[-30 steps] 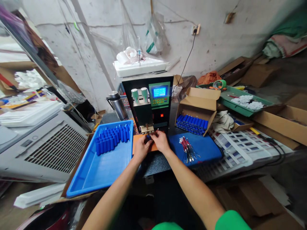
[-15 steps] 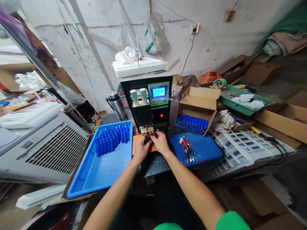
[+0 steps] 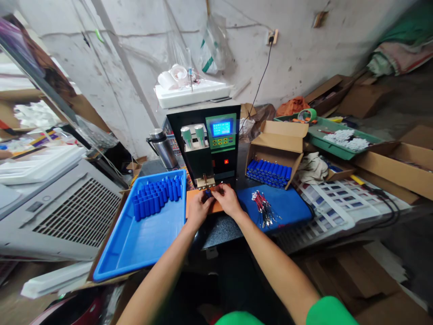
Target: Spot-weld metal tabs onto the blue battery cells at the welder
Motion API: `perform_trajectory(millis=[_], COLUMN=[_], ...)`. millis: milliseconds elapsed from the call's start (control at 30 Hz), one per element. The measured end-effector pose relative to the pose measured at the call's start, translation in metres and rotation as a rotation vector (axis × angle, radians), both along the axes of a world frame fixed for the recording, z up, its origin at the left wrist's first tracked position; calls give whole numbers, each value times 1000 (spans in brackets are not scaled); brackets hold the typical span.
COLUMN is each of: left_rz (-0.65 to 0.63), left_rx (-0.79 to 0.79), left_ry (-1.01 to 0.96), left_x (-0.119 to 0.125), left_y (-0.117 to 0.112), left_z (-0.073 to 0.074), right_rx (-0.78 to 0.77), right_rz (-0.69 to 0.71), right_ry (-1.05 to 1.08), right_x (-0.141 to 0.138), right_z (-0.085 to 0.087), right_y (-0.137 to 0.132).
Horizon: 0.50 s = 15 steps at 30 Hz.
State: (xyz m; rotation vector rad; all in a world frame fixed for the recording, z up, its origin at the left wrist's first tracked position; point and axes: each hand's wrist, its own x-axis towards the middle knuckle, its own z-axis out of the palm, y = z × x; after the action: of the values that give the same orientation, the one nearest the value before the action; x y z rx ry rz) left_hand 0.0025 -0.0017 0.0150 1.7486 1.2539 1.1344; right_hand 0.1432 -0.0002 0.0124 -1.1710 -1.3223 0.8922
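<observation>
My left hand (image 3: 197,208) and my right hand (image 3: 228,199) meet over an orange pad (image 3: 192,204), right under the tip of a black spot-welding machine (image 3: 209,140). Between the pinched fingers of both hands sits a small blue battery cell (image 3: 208,193); the right hand's fingers also seem to pinch something thin that I cannot make out. A blue tray (image 3: 145,234) with several blue cells (image 3: 155,199) stands on the left. To the right, a bundle of red-and-black wires (image 3: 264,210) lies on a blue mat (image 3: 287,205).
An open cardboard box (image 3: 277,146) of blue cells stands right of the machine. A steel flask (image 3: 161,146) stands behind the tray. An air-cooler unit (image 3: 57,207) fills the left. A green tray (image 3: 338,140) and more cardboard boxes (image 3: 395,167) sit at the right.
Both hands stay pinched at the welder tip; the camera has shifted slightly, so everything sits a little lower-left in the picture.
</observation>
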Motion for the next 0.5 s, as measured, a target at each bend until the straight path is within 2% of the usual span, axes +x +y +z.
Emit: perform_trajectory(millis=[267, 433, 500], left_rz=[84, -20, -1], left_rx=[1, -110, -125], left_ry=[116, -22, -28], left_x=[0, -3, -10], left_y=[3, 2, -1], left_z=[-3, 5, 11], right_rx=[-19, -40, -42], right_rz=[74, 97, 101], right_ry=[-80, -28, -7], right_x=[14, 17, 17], right_z=[-4, -2, -1], right_y=[-2, -1, -1])
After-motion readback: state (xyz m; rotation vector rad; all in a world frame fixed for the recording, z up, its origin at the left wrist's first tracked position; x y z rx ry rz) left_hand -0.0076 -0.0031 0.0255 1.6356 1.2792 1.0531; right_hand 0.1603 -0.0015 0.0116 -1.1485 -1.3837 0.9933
